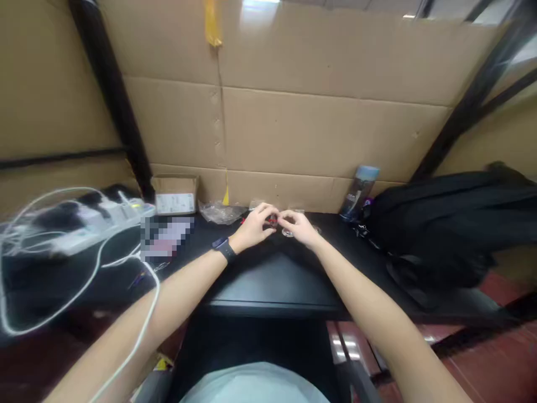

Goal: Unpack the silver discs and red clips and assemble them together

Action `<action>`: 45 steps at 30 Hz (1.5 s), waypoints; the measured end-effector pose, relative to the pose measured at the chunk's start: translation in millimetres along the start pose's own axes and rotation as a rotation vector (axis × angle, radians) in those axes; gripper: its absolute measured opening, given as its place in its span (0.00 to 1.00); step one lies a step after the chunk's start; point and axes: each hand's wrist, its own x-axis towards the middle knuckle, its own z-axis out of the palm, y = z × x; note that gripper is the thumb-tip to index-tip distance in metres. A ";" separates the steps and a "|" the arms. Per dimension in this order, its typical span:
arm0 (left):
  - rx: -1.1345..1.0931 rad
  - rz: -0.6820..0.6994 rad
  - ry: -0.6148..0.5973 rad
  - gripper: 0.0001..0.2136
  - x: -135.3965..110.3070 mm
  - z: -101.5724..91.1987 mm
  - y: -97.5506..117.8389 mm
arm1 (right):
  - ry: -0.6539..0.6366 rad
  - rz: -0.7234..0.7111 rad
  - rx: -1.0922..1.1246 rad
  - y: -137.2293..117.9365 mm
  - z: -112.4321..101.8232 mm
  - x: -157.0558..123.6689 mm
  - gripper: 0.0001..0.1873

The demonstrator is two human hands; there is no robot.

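Note:
Both my hands meet at the far middle of a black desk [272, 280]. My left hand [255, 226], with a dark band on its wrist, has its fingers curled round a small red part [272, 219]. My right hand [298, 226] is closed too, its fingertips pinched on a small clear or silvery piece [287, 232] lying right next to the red part. The two small things are too tiny and blurred to name. The hands almost touch each other.
A cardboard wall stands behind the desk. A crumpled clear plastic bag [220, 211] and a small cardboard box [175, 194] lie left of the hands. A white power strip [100, 224] with white cables is at far left. A bottle [358, 192] and a black bag [444, 224] are right.

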 end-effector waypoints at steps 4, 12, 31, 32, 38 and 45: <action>-0.019 0.006 0.012 0.19 -1.5 -1.3 0.0 | 0.054 -0.023 -0.043 0.4 -9.1 1.4 0.15; 0.159 -0.005 0.002 0.20 -1.4 -2.2 -0.8 | 0.100 -0.080 -0.162 -2.6 -14.7 4.2 0.13; 0.316 -0.040 -0.340 0.12 -11.2 -1.4 -30.5 | -0.066 0.070 -0.820 4.3 -74.5 -1.0 0.07; 0.317 -0.042 -0.352 0.11 -11.1 -1.0 -31.4 | -0.098 0.086 -0.817 5.0 -76.8 -1.6 0.07; 0.320 -0.057 -0.388 0.11 -10.9 1.2 -30.4 | -0.232 0.153 -0.789 9.0 -79.9 -4.2 0.07; 0.296 -0.069 -0.435 0.11 -12.4 1.6 -32.5 | -0.203 0.107 -0.800 10.4 -74.8 -3.4 0.07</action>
